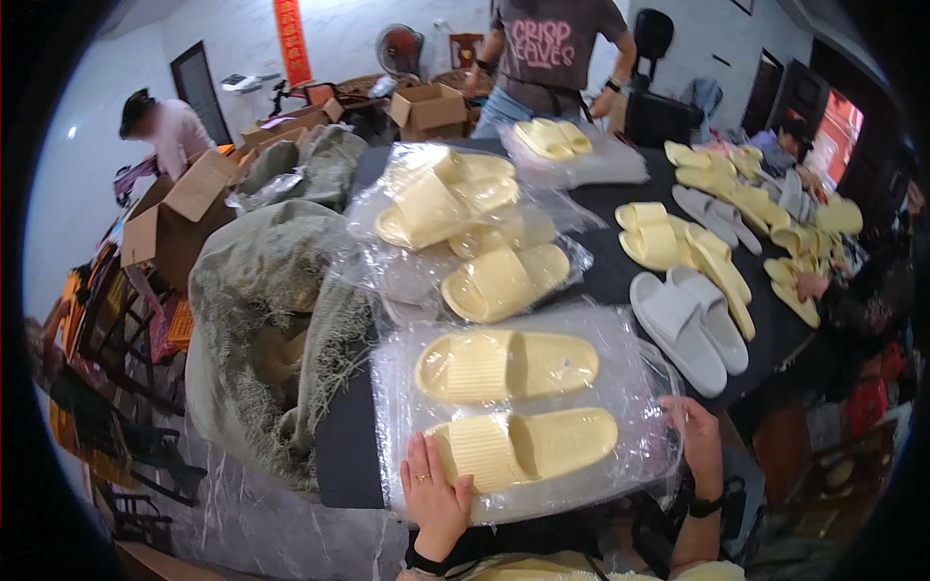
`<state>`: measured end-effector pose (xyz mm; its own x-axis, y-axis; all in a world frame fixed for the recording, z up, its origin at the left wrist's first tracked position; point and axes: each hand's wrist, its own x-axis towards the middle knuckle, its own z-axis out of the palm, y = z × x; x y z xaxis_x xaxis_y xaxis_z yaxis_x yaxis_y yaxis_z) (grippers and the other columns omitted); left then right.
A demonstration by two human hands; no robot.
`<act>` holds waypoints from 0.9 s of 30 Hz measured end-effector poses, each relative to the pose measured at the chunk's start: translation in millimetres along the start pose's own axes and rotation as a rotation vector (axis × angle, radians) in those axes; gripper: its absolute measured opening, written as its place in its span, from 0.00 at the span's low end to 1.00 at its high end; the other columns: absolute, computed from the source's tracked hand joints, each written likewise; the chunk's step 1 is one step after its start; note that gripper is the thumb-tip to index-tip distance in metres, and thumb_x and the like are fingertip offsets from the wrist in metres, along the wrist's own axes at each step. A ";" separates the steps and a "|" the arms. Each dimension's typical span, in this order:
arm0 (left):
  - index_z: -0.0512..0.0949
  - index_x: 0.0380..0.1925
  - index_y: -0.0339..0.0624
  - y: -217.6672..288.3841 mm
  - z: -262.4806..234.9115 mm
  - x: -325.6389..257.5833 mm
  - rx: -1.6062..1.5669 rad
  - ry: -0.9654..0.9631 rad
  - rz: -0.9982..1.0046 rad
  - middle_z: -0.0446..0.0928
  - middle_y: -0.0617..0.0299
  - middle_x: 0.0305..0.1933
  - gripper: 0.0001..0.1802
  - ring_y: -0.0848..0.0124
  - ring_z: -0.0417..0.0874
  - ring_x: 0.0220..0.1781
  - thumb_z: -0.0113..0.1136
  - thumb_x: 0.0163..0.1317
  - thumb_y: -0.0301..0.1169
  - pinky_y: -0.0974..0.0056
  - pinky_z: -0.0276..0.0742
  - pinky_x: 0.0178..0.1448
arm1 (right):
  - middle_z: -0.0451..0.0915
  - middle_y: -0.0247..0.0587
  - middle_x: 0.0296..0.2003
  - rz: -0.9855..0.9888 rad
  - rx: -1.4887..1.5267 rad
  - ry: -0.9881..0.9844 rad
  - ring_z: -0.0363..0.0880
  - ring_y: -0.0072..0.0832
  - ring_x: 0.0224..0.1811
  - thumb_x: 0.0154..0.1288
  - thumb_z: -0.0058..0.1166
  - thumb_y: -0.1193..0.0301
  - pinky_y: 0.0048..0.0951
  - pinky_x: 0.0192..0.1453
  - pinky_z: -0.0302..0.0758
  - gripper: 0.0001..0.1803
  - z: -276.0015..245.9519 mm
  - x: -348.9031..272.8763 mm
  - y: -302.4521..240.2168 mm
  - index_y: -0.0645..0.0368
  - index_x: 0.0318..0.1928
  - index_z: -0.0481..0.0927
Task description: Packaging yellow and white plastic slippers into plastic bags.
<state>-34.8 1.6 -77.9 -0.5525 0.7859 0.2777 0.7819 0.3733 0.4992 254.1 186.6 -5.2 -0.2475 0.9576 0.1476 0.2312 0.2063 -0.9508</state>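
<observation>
Two pale yellow slippers lie side by side in a clear plastic bag at the table's near edge. My left hand rests flat, fingers stretched out, against the ribbed strap of the near slipper. Just beyond it is the far slipper, its toe also pointing left. At the bag's right end, my right hand pinches the plastic edge between thumb and fingers. Farther back, a pile of bagged yellow slippers touches this bag's far side. A loose grey-white pair sits right of the bag.
A frayed green woven sack stands against the dark table's left side. Loose yellow slippers cover the right part. Cardboard boxes are at the back left. One person stands across the table; others are at left and right.
</observation>
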 end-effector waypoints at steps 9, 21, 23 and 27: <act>0.56 0.65 0.32 -1.5 0.5 -0.9 0.000 -0.009 0.033 0.53 0.44 0.70 0.38 0.50 0.54 0.71 0.44 0.63 0.50 0.48 0.47 0.71 | 0.71 0.36 0.30 -0.609 -0.084 0.192 0.66 0.21 0.29 0.65 0.52 0.64 0.20 0.37 0.62 0.13 -9.7 12.3 -114.6 0.63 0.32 0.74; 0.54 0.66 0.33 4.4 1.7 3.2 0.041 -0.022 0.043 0.51 0.45 0.71 0.37 0.53 0.53 0.72 0.38 0.67 0.50 0.49 0.45 0.72 | 0.61 0.37 0.37 -1.187 -0.295 0.123 0.60 0.29 0.36 0.62 0.49 0.50 0.36 0.40 0.57 0.21 -19.9 17.9 -233.1 0.52 0.45 0.71; 0.54 0.66 0.33 5.9 1.5 2.7 0.024 0.001 0.056 0.51 0.46 0.71 0.37 0.53 0.53 0.72 0.38 0.67 0.50 0.50 0.45 0.72 | 0.61 0.37 0.39 -1.175 -0.284 0.116 0.60 0.29 0.37 0.62 0.49 0.50 0.37 0.40 0.58 0.21 -39.2 21.0 -229.1 0.51 0.46 0.70; 0.54 0.66 0.33 4.7 5.8 5.8 0.041 0.008 0.059 0.51 0.46 0.71 0.37 0.52 0.52 0.72 0.38 0.67 0.50 0.49 0.44 0.72 | 0.60 0.38 0.42 -1.172 -0.247 0.092 0.61 0.29 0.38 0.62 0.50 0.51 0.38 0.42 0.58 0.21 -57.4 21.9 -219.1 0.50 0.48 0.70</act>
<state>-32.7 10.8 -78.7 -0.5069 0.8033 0.3125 0.8245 0.3460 0.4478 252.0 173.9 221.9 -0.3619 0.1703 0.9165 0.0872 0.9850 -0.1486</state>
